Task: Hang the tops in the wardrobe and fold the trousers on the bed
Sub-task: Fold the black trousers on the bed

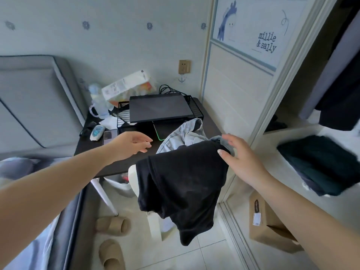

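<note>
Soft, even daylight fills the room, with a cool bluish cast on the pale wall (109, 41) at the top of the frame. Shadows are faint and diffuse; the deepest dark lies inside the wardrobe (339, 78) at the upper right. The black garment (181, 184) at centre is so dark that its folds barely show. The bottle (98, 102) at left centre and the folded clothes (323, 162) at the right edge look smeared. Straight lines bow strongly toward the edges, and both forearms stretch wide at the lower corners. A green glow edges the pad (158, 136) at centre.
</note>
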